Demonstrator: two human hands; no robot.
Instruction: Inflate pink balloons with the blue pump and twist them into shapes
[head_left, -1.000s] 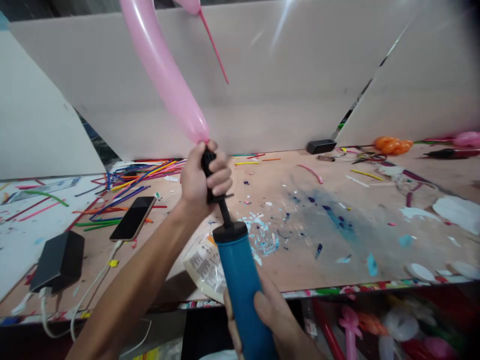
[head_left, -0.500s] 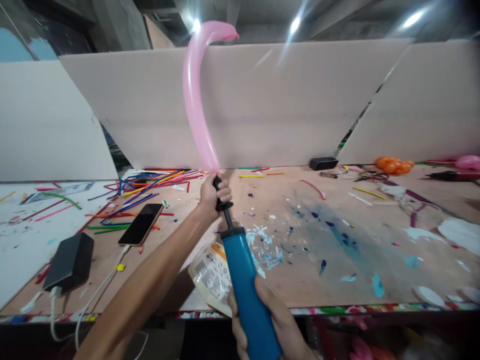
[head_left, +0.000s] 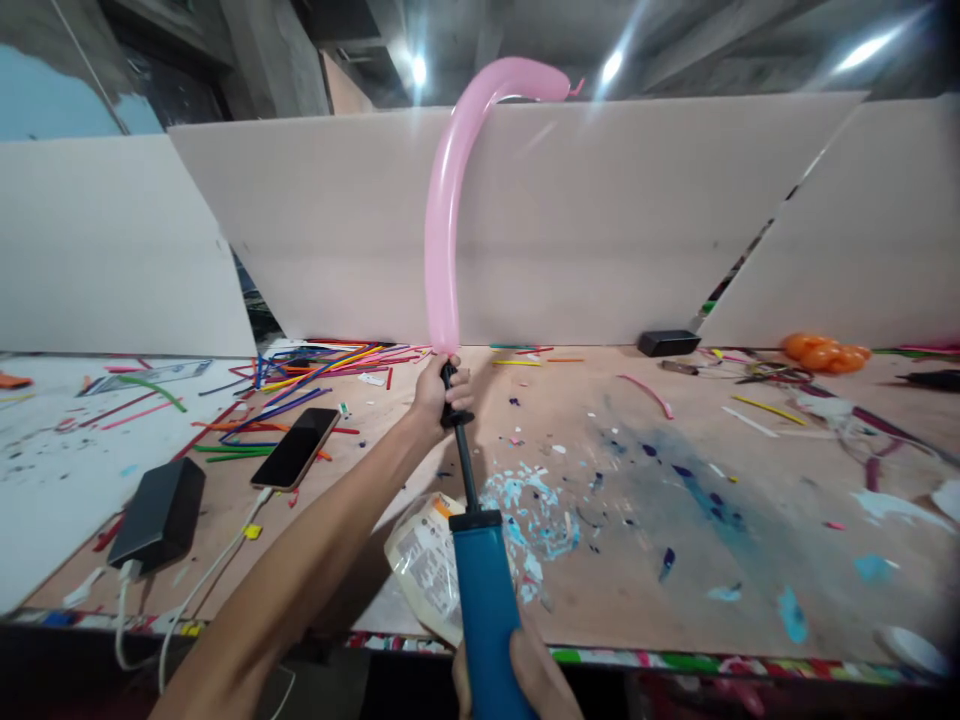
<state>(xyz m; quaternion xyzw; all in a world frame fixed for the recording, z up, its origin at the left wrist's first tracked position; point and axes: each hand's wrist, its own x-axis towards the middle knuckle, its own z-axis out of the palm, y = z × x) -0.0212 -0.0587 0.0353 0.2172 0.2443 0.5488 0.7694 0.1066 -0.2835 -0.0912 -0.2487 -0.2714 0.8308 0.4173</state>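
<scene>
- A long pink balloon (head_left: 442,230) is held upright above the table (head_left: 600,600), its far end bent over to the right above the white board (head_left: 570,230); a short unfilled tail (head_left: 577,88) is seen at that end.
- The balloon's neck is seated at the top of the black handle (head_left: 451,385) of a hand pump (head_left: 487,610); the nozzle itself is hidden.
- The handle is gripped by the left hand (head_left: 432,392), fingers closed around it and thumb beside the neck; whether the neck is also pinched cannot be told.
- The blue barrel is gripped by the right hand (head_left: 538,672), partly cut off by the lower edge.
- Compared with half a second ago, more of the black rod (head_left: 466,465) is exposed: handle and barrel have been drawn apart. The balloon is also seen standing straighter above the handle.
- From this, filling is judged to be under way, with the pump near the extended part of its stroke; whether air is passed on this stroke cannot be confirmed.
- Behind the barrel, a clear packet (head_left: 420,560) is partly covered.
- To the left, a phone (head_left: 296,448), a dark box (head_left: 157,513) and loose flat balloons (head_left: 285,402) are noted.
- At the far right, an orange balloon shape (head_left: 825,353) is noted.
</scene>
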